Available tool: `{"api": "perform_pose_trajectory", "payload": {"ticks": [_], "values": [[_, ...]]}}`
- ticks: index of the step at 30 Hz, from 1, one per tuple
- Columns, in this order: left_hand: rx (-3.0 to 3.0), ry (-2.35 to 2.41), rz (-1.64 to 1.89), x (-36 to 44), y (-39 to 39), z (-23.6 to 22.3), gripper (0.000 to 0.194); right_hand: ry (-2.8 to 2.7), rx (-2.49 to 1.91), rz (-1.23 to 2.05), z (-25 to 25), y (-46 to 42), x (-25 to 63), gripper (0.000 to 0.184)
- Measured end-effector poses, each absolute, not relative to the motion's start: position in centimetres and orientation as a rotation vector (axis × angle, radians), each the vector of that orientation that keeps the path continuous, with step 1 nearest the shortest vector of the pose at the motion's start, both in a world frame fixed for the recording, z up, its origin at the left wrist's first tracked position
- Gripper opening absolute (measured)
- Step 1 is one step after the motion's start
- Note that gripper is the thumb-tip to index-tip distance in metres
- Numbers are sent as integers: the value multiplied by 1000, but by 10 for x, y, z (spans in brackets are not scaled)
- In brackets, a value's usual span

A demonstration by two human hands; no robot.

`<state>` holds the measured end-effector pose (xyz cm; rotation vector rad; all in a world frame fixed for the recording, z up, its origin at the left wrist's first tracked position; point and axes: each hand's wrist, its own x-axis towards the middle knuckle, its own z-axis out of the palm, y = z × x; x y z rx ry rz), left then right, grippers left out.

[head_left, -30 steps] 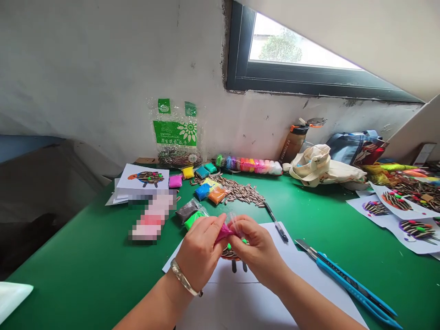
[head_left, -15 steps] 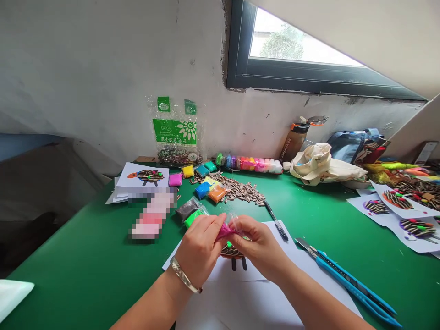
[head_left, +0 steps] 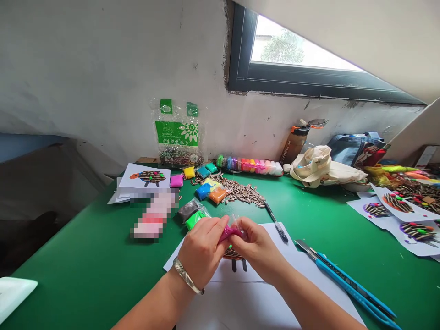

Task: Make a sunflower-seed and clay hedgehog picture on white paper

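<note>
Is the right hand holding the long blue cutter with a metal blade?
No, the right hand pinches a clear-and-magenta plastic packet, while the cutter lies on the green tabletop.

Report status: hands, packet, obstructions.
Left hand and right hand gripping clear plastic packet, magenta contents. Packet held over seed-covered picture on white paper. No obstruction visible; blue-handled cutter lies right, apart from hands.

held packet [head_left: 226, 233] over paper [head_left: 240, 302], seeds [head_left: 245, 192] behind paper, pen [head_left: 276, 222] between seeds and cutter [head_left: 330, 268], cloth bag [head_left: 311, 167] before bottle [head_left: 295, 140]
</note>
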<state>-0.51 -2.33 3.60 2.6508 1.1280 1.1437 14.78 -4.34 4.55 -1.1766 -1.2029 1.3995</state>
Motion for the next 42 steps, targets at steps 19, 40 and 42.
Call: {"api": "perform_pose_trajectory", "payload": {"ticks": [19, 40, 42], "values": [[2696, 1162, 1171, -7, -21, 35, 35, -1098, -1030, 1609, 48, -39, 153, 19], [2687, 1137, 1080, -5, -22, 31, 36, -941, -1058, 1687, 54, -38, 156, 26], [2689, 1141, 1074, -6, -21, 31, 35, -933, -1064, 1716, 56, -37, 158, 29]]}}
